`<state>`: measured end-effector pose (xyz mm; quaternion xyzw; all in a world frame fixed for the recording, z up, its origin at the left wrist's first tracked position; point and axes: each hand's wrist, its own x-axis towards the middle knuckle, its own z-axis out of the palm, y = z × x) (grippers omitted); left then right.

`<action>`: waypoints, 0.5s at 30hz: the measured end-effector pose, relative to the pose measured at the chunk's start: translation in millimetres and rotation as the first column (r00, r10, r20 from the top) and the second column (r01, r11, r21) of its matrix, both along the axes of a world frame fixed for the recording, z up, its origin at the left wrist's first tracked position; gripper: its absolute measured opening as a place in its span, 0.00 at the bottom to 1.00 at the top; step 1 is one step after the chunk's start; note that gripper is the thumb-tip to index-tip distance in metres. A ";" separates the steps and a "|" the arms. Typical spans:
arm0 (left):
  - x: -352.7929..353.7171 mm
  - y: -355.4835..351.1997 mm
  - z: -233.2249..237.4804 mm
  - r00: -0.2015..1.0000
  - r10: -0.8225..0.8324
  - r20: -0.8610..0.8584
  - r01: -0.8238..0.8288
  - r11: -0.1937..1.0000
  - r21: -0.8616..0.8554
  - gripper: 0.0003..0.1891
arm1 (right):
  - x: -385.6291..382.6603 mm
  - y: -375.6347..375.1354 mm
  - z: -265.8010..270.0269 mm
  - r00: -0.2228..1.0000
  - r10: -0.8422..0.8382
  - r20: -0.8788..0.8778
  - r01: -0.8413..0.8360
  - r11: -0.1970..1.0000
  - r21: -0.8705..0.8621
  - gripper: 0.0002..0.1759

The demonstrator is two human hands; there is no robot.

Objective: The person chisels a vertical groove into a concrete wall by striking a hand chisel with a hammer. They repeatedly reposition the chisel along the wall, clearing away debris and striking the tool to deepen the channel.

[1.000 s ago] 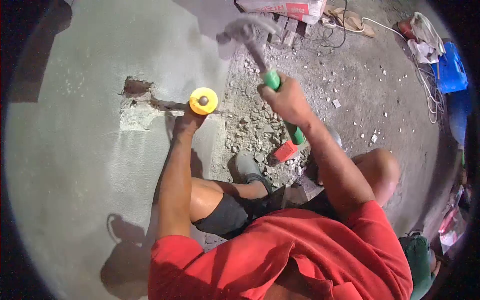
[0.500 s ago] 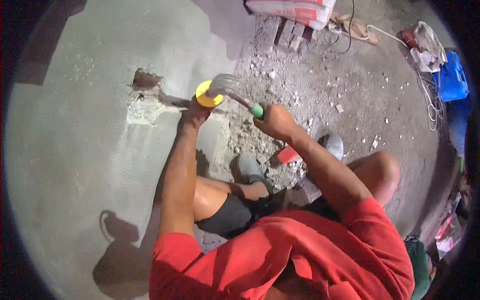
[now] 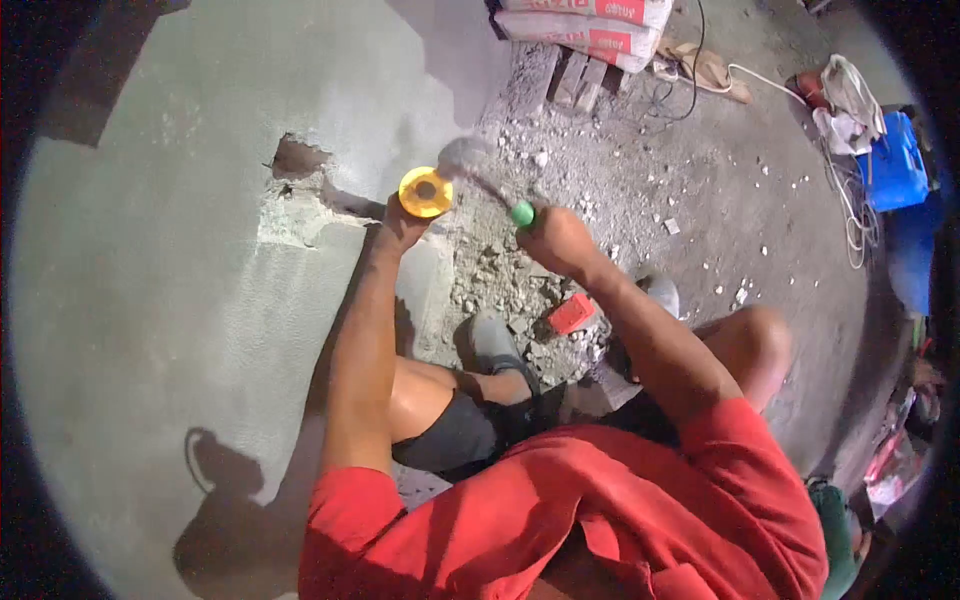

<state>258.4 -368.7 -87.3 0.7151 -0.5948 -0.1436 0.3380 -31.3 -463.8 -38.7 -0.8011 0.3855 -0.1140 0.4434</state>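
Observation:
My left hand (image 3: 404,226) is closed below a round yellow guard (image 3: 426,192), on the tool that the guard belongs to; the tool's dark round end shows in the guard's middle. My right hand (image 3: 558,240) grips the green handle of a hammer (image 3: 522,213). The hammer's head, blurred by motion, is just right of the yellow guard, with a small gap between them. Beside my left hand, the grey wall (image 3: 180,260) has a broken hole (image 3: 299,158) and a chipped groove (image 3: 350,203) running toward the hand.
Rubble (image 3: 500,265) covers the floor along the wall, with a red box-like piece (image 3: 572,314) near my feet. Printed sacks (image 3: 585,30) rest at the top. At the right are a blue container (image 3: 895,165), a white cord (image 3: 852,215) and pale cloth (image 3: 853,95).
The hammer head has moved off the yellow guard, slightly up and to the right. The guard has tilted, so its middle now shows. The whole view has shifted slightly.

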 end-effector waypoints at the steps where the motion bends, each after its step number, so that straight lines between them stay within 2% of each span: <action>1: -5.5 2.9 11.3 0.994 0.074 -0.086 -0.060 0.986 0.154 0.23 | -5.4 -6.8 29.1 0.999 -0.024 0.046 0.022 0.999 0.042 0.18; 2: -10.9 4.8 23.2 0.976 0.163 -0.146 -0.112 0.944 0.309 0.26 | -13.4 -8.3 54.0 0.994 -0.068 0.086 0.059 0.993 0.099 0.16; 4: -10.6 0.9 29.4 0.983 -0.007 -0.181 0.031 0.991 0.129 0.24 | -12.8 -32.7 96.0 0.971 -0.173 0.167 0.160 0.983 0.087 0.16; 5: -20.6 4.2 36.9 0.938 0.101 -0.332 -0.050 0.986 0.158 0.22 | -12.1 -42.5 118.0 0.924 -0.217 0.316 0.231 0.973 -0.007 0.14; 6: -17.6 4.1 36.6 0.937 0.107 -0.332 -0.057 0.986 0.157 0.22 | -11.9 -52.7 143.2 0.853 -0.239 0.465 0.313 0.946 -0.089 0.13; 8: -12.6 4.2 31.0 0.956 0.076 -0.282 -0.021 0.981 0.192 0.22 | -10.8 -47.2 202.0 0.660 -0.326 0.677 0.382 0.921 0.071 0.13; 9: -9.7 3.1 29.2 0.957 0.078 -0.280 -0.023 0.981 0.194 0.22 | -2.1 -38.7 207.3 0.550 -0.377 0.745 0.418 0.897 0.145 0.13; 10: -7.1 4.4 26.7 0.963 0.051 -0.264 -0.005 0.985 0.171 0.23 | 11.2 -26.7 174.9 0.546 -0.357 0.758 0.445 0.890 0.099 0.13; 11: -7.0 7.2 23.4 0.968 0.025 -0.250 0.012 0.989 0.149 0.23 | 29.0 -10.8 106.6 0.643 -0.310 0.701 0.530 0.840 -0.116 0.12; 12: -3.7 3.3 12.5 0.969 0.021 -0.248 0.016 0.989 0.144 0.23 | 25.0 0.8 53.9 0.893 -0.214 0.396 0.287 0.948 -0.134 0.10; 13: -1.0 -0.2 -5.7 0.695 0.021 -0.719 0.032 0.998 0.060 0.22 | 21.1 12.5 1.7 0.999 0.026 0.044 -0.020 0.992 -0.126 0.13; 14: -4.0 1.4 -1.8 0.963 -0.036 -0.267 0.063 0.994 0.091 0.21 | 10.7 18.6 -6.4 1.000 0.005 -0.004 -0.005 1.000 0.012 0.14; 15: -7.1 2.2 2.8 0.963 -0.036 0.267 0.013 0.996 0.091 0.20 | 6.9 11.3 -12.0 0.999 0.031 -0.043 -0.034 0.998 -0.060 0.15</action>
